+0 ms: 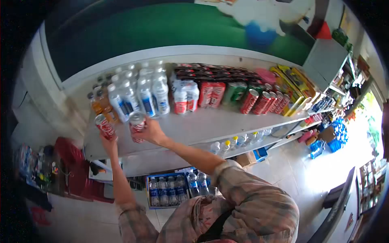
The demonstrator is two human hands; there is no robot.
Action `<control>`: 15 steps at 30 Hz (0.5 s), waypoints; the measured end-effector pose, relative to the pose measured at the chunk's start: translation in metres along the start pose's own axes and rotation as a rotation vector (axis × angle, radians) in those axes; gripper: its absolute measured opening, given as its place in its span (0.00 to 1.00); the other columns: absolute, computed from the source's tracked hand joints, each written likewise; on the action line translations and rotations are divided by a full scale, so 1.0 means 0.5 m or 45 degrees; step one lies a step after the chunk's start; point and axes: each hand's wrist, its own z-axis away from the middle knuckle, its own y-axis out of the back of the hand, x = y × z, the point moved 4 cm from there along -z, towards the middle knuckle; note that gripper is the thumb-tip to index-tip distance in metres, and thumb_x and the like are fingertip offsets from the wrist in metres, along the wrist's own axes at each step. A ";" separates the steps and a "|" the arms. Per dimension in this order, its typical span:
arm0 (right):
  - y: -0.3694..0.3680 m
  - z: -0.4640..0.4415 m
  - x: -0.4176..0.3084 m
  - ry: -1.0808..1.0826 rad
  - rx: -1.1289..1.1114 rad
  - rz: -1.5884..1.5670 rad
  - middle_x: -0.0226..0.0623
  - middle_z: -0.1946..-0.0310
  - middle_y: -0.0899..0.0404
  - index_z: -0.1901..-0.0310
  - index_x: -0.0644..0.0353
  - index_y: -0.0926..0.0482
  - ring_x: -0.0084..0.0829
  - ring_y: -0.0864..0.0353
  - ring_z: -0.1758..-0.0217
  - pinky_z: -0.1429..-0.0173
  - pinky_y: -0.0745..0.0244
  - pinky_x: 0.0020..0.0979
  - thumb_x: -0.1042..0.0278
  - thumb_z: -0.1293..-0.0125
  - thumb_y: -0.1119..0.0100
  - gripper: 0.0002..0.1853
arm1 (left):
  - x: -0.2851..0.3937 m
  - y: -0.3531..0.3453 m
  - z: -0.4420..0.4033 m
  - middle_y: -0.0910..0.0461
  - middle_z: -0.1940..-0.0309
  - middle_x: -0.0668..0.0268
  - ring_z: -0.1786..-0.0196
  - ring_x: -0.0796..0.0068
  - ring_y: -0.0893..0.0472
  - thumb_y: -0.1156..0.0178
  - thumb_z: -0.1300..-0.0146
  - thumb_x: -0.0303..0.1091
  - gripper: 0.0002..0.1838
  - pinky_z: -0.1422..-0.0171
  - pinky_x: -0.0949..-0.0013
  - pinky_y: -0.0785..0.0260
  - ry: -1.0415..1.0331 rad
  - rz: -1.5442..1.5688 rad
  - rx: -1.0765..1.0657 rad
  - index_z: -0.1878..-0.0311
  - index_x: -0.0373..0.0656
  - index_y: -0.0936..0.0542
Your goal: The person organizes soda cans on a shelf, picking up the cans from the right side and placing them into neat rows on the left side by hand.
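Observation:
My left hand is closed around a red soda can, held tilted over the left end of the grey shelf top. Just to its right, my right hand grips another red soda can, its silver lid facing up at me. Behind the two cans stand clear water bottles with blue labels and several amber drink bottles. Farther right along the shelf, a group of red cans stands upright. Whether either held can touches the shelf, I cannot tell.
Wrapped red-and-white cans, red multipacks and yellow packages line the shelf's back. Bottles with yellow caps sit one level lower. On the floor are a blue tray of water bottles and a dark red chair.

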 end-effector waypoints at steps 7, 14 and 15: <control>0.442 0.231 0.030 -0.130 0.495 0.098 0.39 0.63 0.20 0.52 0.65 0.28 0.25 0.21 0.60 0.54 0.24 0.29 0.63 0.62 0.24 0.34 | -0.075 0.011 -0.021 0.29 0.49 0.61 0.55 0.72 0.25 0.31 0.50 0.35 0.38 0.52 0.71 0.30 -0.002 0.180 0.044 0.38 0.39 0.40; 0.810 0.412 0.119 -0.237 1.132 0.489 0.41 0.66 0.19 0.58 0.63 0.27 0.34 0.19 0.63 0.59 0.25 0.33 0.60 0.65 0.25 0.31 | 0.090 -0.099 0.079 0.27 0.52 0.61 0.58 0.75 0.24 0.33 0.49 0.32 0.30 0.57 0.74 0.28 0.000 0.208 -0.074 0.43 0.40 0.35; 0.845 0.427 0.134 -0.271 1.185 0.581 0.43 0.68 0.20 0.61 0.62 0.29 0.39 0.19 0.65 0.61 0.26 0.36 0.56 0.65 0.24 0.31 | 0.154 -0.141 0.117 0.25 0.55 0.62 0.60 0.77 0.23 0.32 0.49 0.31 0.29 0.56 0.74 0.28 0.210 0.141 -0.285 0.45 0.41 0.35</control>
